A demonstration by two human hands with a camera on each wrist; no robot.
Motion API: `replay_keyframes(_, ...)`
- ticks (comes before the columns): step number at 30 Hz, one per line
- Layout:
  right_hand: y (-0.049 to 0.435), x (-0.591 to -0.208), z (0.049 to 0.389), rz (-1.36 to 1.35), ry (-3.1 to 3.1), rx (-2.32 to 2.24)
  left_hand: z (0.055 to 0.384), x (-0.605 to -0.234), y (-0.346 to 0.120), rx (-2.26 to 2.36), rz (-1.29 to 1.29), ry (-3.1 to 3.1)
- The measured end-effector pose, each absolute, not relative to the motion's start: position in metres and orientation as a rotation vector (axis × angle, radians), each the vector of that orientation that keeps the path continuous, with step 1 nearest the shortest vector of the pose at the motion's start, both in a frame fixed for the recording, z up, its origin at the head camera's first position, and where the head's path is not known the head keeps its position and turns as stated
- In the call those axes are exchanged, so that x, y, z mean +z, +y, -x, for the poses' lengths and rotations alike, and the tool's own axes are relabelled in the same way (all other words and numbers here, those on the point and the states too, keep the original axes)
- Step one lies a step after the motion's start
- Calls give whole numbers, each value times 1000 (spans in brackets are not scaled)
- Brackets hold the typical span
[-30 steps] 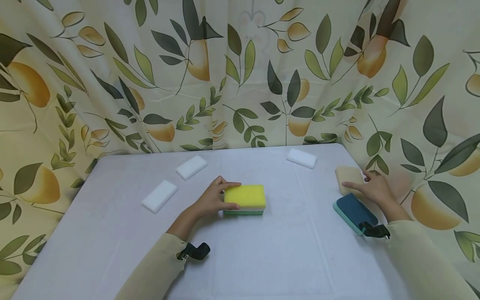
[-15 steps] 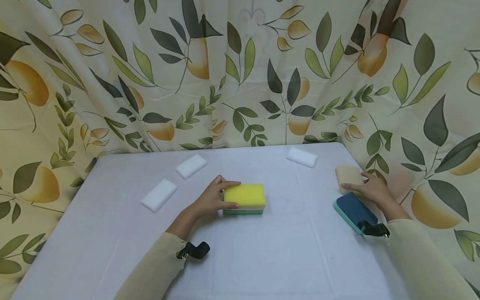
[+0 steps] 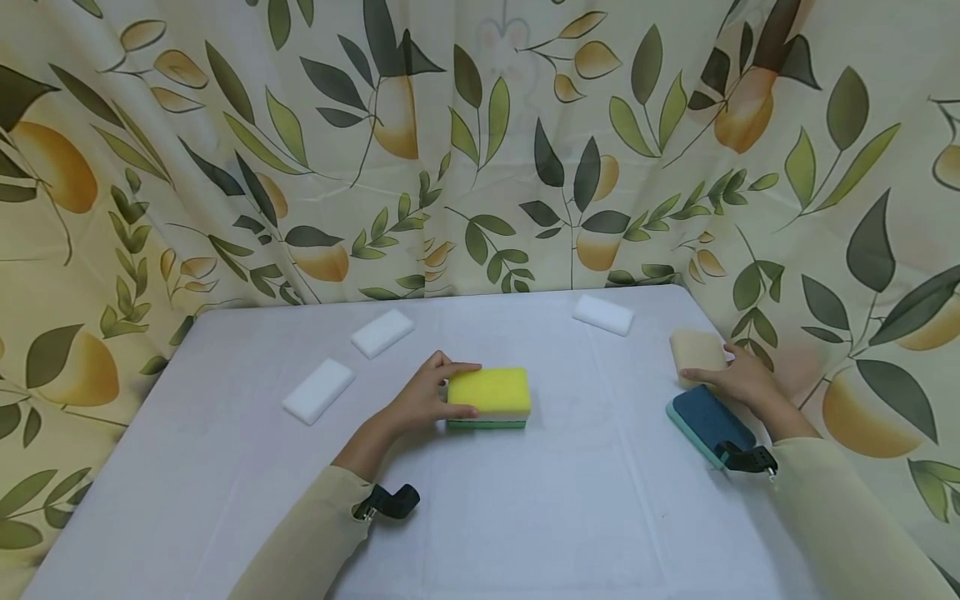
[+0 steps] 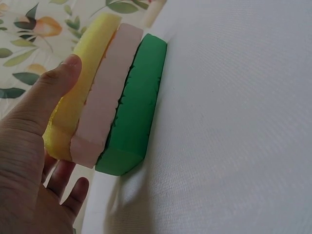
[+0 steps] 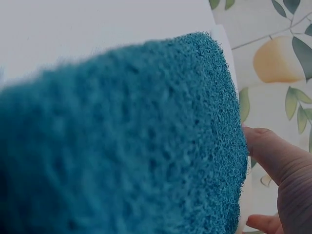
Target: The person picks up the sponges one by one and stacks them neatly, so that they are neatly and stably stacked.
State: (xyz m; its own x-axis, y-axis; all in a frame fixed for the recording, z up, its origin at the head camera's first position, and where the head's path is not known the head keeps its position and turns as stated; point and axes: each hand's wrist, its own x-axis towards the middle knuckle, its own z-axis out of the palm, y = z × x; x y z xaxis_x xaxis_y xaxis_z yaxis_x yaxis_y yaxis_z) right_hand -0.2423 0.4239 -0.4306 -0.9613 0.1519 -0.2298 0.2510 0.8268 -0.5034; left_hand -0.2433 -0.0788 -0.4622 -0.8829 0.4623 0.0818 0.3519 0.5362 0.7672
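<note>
Near the middle of the table, in the head view, a stack of sponges stands with a yellow sponge (image 3: 491, 390) on top. Below it the left wrist view shows a pale pinkish sponge (image 4: 108, 92) and a green sponge (image 4: 136, 92) resting on the cloth. My left hand (image 3: 420, 400) holds the yellow sponge from its left end, thumb along the near side. At the table's right edge my right hand (image 3: 742, 385) grips a beige sponge (image 3: 696, 352) between thumb and fingers. A sponge with a dark blue scouring face (image 3: 708, 417) lies just nearer and hides most of that grip in the right wrist view.
Two white sponge blocks, one nearer (image 3: 319, 392) and one farther (image 3: 382, 333), lie left of the stack. Another white block (image 3: 603, 316) lies near the back edge. A white cloth covers the table (image 3: 540, 517); a leaf-patterned curtain (image 3: 480, 192) hangs behind.
My right thumb and fingers have closed in on the beige sponge, which stays in place. The left hand and the stack look unchanged.
</note>
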Motion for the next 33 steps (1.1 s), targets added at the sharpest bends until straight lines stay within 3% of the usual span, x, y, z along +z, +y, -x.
replay_keyframes(33,420,-427,244,-367,2838,-779,243,-464,-78,1287,-687,2625)
